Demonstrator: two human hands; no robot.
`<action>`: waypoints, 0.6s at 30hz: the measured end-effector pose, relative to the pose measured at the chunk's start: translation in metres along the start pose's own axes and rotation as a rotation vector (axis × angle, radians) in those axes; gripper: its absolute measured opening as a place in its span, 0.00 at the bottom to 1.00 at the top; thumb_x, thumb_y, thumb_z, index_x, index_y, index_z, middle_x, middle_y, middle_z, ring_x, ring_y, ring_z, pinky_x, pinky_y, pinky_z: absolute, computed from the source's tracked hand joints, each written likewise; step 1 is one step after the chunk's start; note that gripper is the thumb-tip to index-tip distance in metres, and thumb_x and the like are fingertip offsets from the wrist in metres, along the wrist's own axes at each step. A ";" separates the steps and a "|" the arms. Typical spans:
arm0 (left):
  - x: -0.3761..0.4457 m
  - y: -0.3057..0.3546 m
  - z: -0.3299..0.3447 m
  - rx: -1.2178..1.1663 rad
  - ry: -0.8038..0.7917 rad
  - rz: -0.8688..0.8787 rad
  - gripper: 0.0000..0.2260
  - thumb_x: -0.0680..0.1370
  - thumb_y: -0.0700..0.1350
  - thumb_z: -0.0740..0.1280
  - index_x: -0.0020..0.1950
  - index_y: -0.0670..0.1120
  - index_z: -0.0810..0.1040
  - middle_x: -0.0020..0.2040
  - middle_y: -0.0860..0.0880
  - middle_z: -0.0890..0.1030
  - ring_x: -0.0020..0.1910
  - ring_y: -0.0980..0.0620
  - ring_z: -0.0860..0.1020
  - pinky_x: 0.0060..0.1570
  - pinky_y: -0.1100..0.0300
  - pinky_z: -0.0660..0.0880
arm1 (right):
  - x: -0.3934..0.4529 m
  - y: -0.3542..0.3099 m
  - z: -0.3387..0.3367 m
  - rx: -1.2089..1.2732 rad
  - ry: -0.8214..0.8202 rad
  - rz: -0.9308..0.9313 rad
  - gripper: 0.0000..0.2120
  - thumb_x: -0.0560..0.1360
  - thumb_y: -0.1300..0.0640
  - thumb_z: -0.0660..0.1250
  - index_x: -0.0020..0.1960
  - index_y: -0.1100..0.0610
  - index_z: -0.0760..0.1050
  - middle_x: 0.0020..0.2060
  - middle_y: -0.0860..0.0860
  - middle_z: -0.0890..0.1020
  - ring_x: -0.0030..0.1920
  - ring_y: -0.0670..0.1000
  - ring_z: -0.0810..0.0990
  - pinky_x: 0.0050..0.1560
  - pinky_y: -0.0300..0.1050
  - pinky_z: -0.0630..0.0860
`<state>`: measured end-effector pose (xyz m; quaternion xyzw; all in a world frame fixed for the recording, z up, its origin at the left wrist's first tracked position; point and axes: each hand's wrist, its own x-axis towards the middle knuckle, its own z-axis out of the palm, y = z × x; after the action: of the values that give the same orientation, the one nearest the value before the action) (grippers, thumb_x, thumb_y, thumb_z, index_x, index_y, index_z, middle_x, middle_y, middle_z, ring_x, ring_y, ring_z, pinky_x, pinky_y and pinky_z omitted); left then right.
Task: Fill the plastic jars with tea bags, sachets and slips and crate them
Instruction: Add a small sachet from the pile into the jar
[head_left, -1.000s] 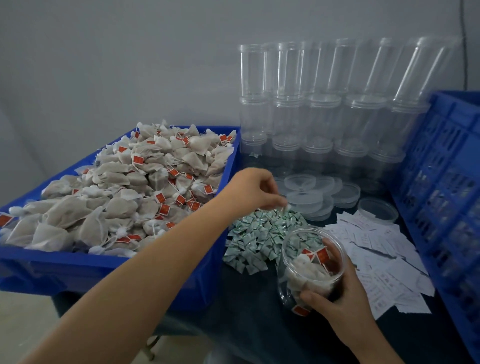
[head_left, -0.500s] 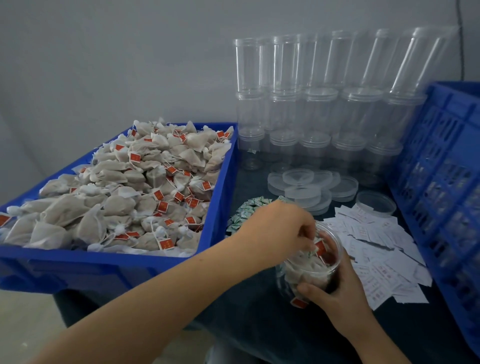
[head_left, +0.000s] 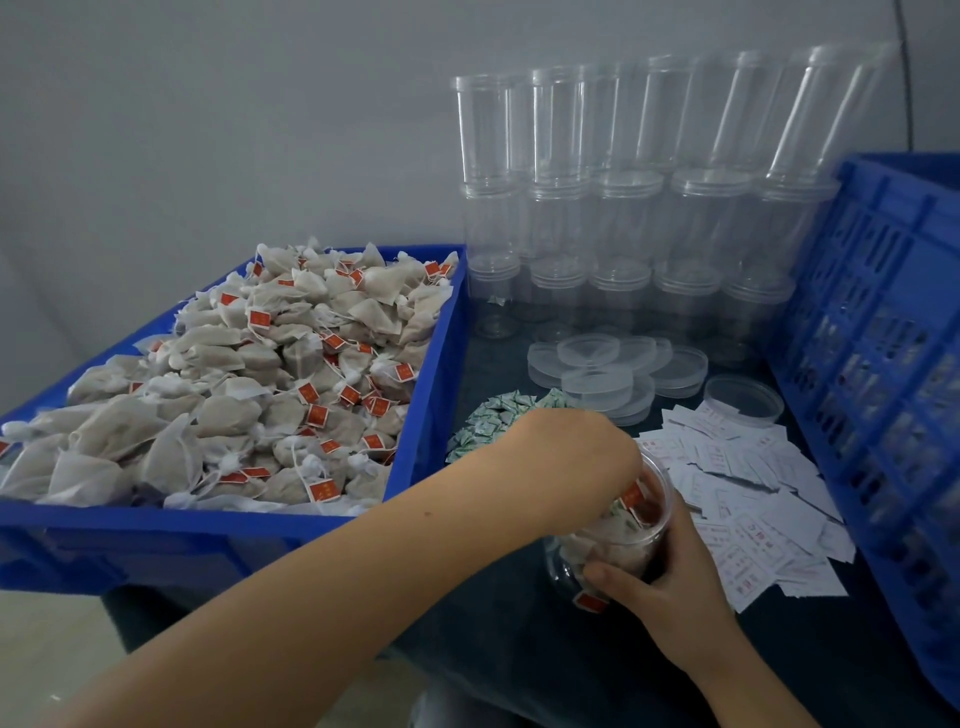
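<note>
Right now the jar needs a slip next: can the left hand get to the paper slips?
Probably yes. The left hand is at the mouth of the jar, and the paper slips lie loose just beyond it with nothing covering them. The right hand holds the jar.

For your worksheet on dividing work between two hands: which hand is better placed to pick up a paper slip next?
Left, probably. The right hand grips the jar, steadying it. The left hand is at the jar's mouth, and the slips lie just beyond.
</note>
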<state>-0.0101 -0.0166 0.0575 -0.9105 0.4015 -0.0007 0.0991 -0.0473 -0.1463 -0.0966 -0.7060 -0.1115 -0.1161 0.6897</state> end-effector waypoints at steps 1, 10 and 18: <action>0.001 0.000 0.000 0.017 -0.004 0.004 0.06 0.77 0.37 0.62 0.48 0.44 0.77 0.33 0.51 0.68 0.38 0.49 0.73 0.32 0.57 0.66 | 0.000 0.000 0.000 -0.007 0.004 -0.004 0.43 0.56 0.48 0.81 0.69 0.44 0.69 0.61 0.39 0.80 0.62 0.41 0.79 0.55 0.30 0.75; 0.031 -0.024 0.003 -0.684 0.446 -0.256 0.08 0.78 0.49 0.65 0.47 0.46 0.80 0.41 0.52 0.80 0.41 0.54 0.78 0.46 0.54 0.78 | -0.007 -0.004 -0.002 -0.133 0.093 -0.083 0.45 0.53 0.41 0.81 0.69 0.43 0.71 0.61 0.44 0.80 0.63 0.44 0.78 0.59 0.40 0.77; 0.087 -0.026 0.055 -0.872 0.192 -0.289 0.22 0.76 0.51 0.69 0.67 0.47 0.72 0.65 0.47 0.75 0.62 0.50 0.74 0.58 0.60 0.70 | -0.018 -0.018 -0.019 -0.092 0.206 -0.138 0.38 0.54 0.42 0.80 0.60 0.24 0.72 0.57 0.35 0.81 0.57 0.37 0.80 0.51 0.29 0.77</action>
<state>0.0720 -0.0531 0.0014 -0.9095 0.2406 0.0699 -0.3316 -0.0704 -0.1647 -0.0848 -0.7118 -0.0830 -0.2402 0.6548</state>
